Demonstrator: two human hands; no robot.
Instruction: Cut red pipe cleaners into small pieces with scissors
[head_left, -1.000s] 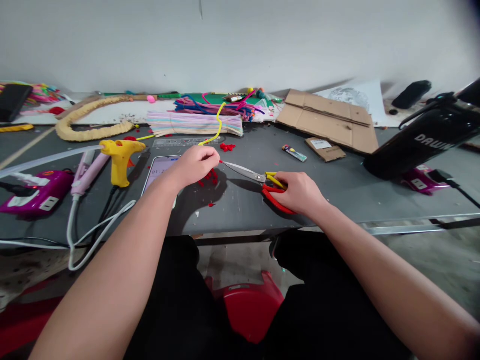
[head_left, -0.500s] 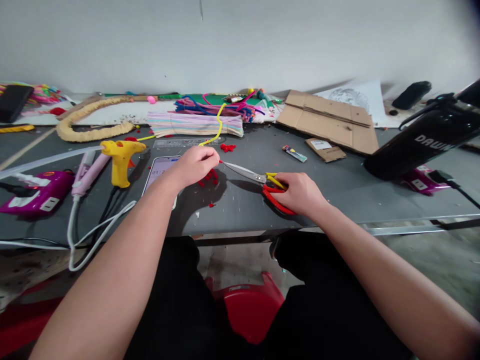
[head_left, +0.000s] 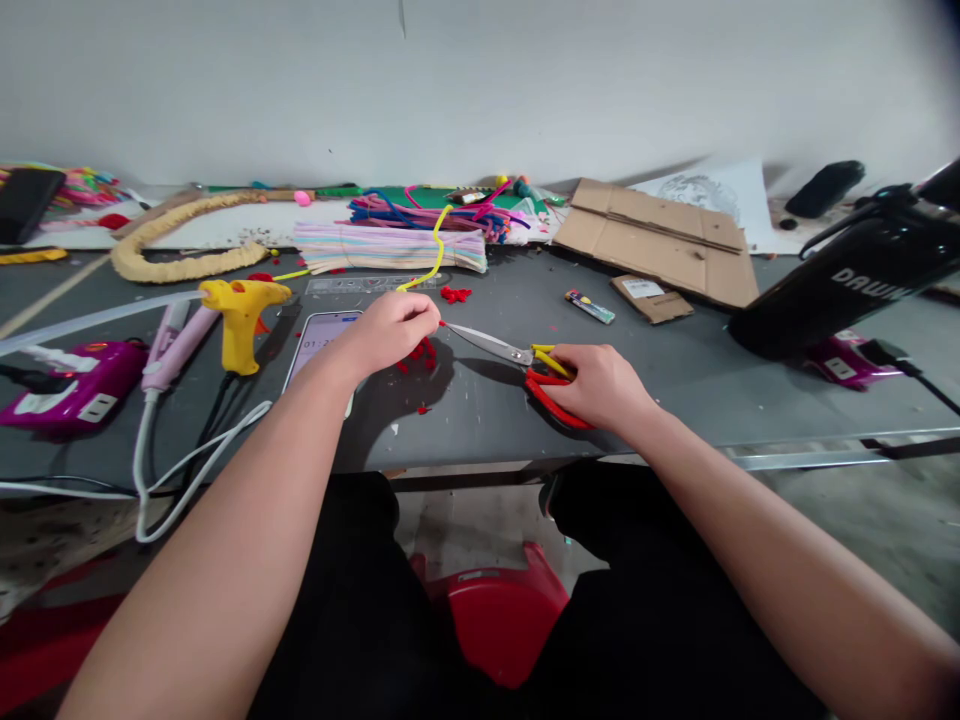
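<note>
Seated worker at a grey surface [head_left: 675, 385], viewed from above. The left hand [head_left: 390, 330] was closed in a pinch on a small red piece [head_left: 442, 323], whose tip showed just beyond the fingertips; a yellow pipe cleaner [head_left: 435, 250] rose from the same hand and curved away toward the wall. The right hand [head_left: 596, 385] was closed around the red and yellow handles of the scissors [head_left: 517, 355], whose blades lay low over the surface with their point meeting the red piece. Red scraps [head_left: 421, 352] lay on the surface directly below the left hand, and a further red scrap [head_left: 454, 294] lay beyond it. A phone [head_left: 319, 340] lay partly under the left wrist, with a yellow glue gun [head_left: 241, 315] standing just to the left of the phone and a magenta tool [head_left: 64, 385] farther left. Beyond the left hand lay a bundle of pastel pipe cleaners [head_left: 390, 248]. Flattened cardboard [head_left: 652, 240] lay beyond the right hand, and a black bottle [head_left: 840, 285] lay tilted well to the right of it.
</note>
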